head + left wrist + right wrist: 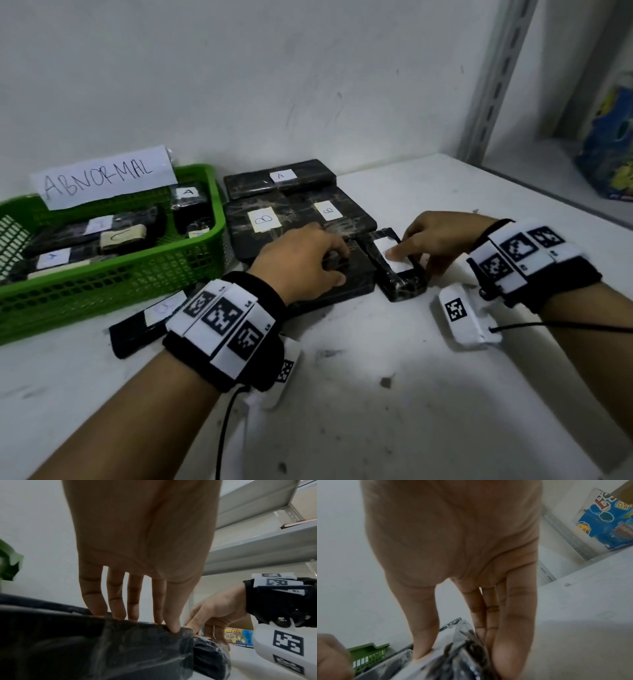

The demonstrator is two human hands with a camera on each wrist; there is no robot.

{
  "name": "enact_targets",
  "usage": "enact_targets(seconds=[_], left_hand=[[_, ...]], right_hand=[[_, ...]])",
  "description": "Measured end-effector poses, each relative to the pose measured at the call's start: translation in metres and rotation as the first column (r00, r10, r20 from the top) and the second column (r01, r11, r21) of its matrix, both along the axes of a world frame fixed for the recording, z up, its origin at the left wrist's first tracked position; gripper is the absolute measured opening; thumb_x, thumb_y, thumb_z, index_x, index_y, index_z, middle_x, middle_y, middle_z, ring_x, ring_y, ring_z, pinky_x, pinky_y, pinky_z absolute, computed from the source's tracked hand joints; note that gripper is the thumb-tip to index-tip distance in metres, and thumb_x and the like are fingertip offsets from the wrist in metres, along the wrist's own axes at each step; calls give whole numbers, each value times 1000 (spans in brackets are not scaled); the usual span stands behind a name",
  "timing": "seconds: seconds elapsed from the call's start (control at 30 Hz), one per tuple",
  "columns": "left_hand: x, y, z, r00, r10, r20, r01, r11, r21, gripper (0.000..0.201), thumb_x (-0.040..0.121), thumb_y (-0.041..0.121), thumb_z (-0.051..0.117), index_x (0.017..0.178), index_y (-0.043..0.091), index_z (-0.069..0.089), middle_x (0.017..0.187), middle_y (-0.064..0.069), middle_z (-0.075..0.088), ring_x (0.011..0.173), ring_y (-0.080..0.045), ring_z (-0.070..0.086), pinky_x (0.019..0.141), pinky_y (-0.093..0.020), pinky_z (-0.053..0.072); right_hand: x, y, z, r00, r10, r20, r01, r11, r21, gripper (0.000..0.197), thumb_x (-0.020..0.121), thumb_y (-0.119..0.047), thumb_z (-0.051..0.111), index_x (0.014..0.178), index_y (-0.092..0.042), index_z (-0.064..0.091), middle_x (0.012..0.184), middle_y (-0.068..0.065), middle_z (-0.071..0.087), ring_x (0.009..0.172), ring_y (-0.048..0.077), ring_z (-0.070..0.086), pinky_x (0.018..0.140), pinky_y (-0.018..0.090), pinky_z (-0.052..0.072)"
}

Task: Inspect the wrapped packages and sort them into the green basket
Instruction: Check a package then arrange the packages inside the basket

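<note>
Right hand grips the small package at the middle of the surface — thumb on its white label, fingers round the far side. Left hand pinches the edge of a flat package just beside it. Basket sits at the left edge, well apart. Wrap looks glossy, likely slippery; package probably light and stiff — hold across the narrow sides, not the film.

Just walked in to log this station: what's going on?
A person is mid-inspection. The right hand grips a small wrapped package, thumb on its white label, while the left hand holds the edge of a flat black package beside it. The green basket, signed ABNORMAL, holds several packages; packages labelled A and B lie beside it.
</note>
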State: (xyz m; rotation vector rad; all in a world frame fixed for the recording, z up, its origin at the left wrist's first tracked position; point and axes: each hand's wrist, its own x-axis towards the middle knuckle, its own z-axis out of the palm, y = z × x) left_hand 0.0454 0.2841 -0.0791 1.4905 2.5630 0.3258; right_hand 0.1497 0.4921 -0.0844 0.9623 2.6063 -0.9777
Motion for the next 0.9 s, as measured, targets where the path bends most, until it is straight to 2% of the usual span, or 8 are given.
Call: enact_targets(seconds=[0.07, 0.23, 0.4, 0.53, 0.63, 0.7, 0.83, 0.9], left_hand=[[1, -2, 0, 1000, 8, -18, -8, 1000, 8, 38, 88, 43, 70, 124, 39, 61, 102, 8, 40, 107, -20, 53, 91, -39, 48], [2, -4, -1, 999, 1, -36, -1, 1000, -1, 38, 89, 42, 69, 125, 37, 61, 102, 7, 40, 98, -16, 46, 90, -38, 49], [-4, -19, 8, 999, 18, 39, -24, 989, 148, 35, 91, 42, 65, 123, 29, 65, 107, 7, 60, 104, -15, 59, 83, -27, 44], [-20, -60, 25, 986, 143, 90, -162, 951, 262, 18, 94, 36, 63, 110, 28, 69, 94, 11, 66, 92, -10, 63, 78, -25, 47], [-34, -100, 27, 963, 244, 112, -262, 944, 199, 17, 96, 33, 62, 110, 28, 69, 100, 9, 68, 94, -12, 63, 76, -24, 45], [-38, -126, 23, 953, 280, 120, -291, 953, 87, 21, 95, 34, 63, 114, 26, 68, 108, 8, 69, 96, -11, 63, 73, -23, 46], [-38, -158, 18, 930, 306, 202, -325, 944, 65, 17, 93, 31, 66, 111, 30, 68, 107, 10, 68, 94, -8, 64, 75, -25, 51], [-37, -169, 17, 907, 327, 263, -356, 932, 69, 28, 88, 29, 73, 114, 31, 65, 111, 10, 65, 100, -10, 64, 84, -30, 54]], right_hand=[[-2, 0, -1, 999, 20, 42, -21, 999, 40, 44, 85, -51, 75, 89, -8, 73, 85, 2, 76, 61, 22, 73, 82, 38, 62], [-10, 0, -3, 990, 54, 132, -72, 989, 132, 48, 83, -59, 72, 98, -13, 76, 98, 9, 77, 76, 26, 74, 89, 48, 60], [-16, -22, 22, 995, 102, 19, -99, 888, 449, 68, 80, -66, 70, 132, -23, 60, 124, 0, 69, 107, 22, 65, 88, 34, 51], [-31, -80, 52, 939, 316, -138, -225, 865, 448, 48, 81, -63, 70, 115, -30, 67, 102, -11, 65, 95, 13, 61, 81, 30, 44], [-45, -133, 60, 860, 504, -79, -434, 804, 407, 34, 81, -58, 73, 102, -31, 74, 85, -19, 66, 82, 2, 63, 75, 28, 50], [-57, -165, 51, 808, 589, 3, -548, 750, 370, 32, 78, -58, 77, 97, -32, 75, 82, -15, 72, 79, 7, 69, 78, 32, 57], [-71, -206, 24, 728, 680, 81, -648, 646, 402, 48, 76, -58, 79, 115, -34, 65, 87, -14, 64, 90, 15, 66, 84, 39, 57], [-76, -217, 16, 708, 701, 83, -658, 612, 438, 57, 78, -55, 79, 126, -31, 59, 91, -12, 60, 96, 18, 62, 82, 37, 54]])
